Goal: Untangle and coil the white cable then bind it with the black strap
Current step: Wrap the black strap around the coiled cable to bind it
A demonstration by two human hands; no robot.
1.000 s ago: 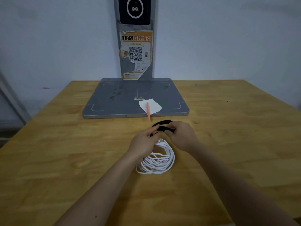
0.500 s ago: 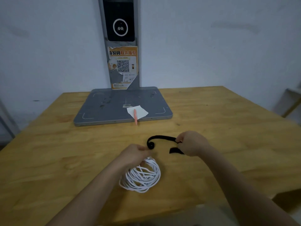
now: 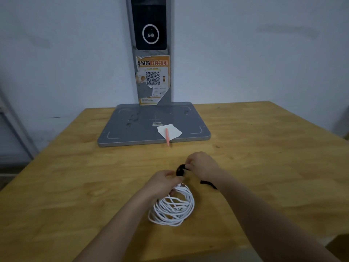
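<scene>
Parcel pickup point: QR-code poster (image 3: 153, 80) on grey scanner stand (image 3: 154, 123), wooden table (image 3: 66, 176).

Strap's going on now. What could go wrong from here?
1. The left hand pinches only the top of the coil; the lower loops lie loose and crossed on the table, so some may slip out of the bundle.
2. The strap is bunched between the hands, its tail trailing under the right hand. It may twist or cinch unevenly.
3. Whether the strap circles every strand is hidden, so it may bind only part of the coil.
</scene>
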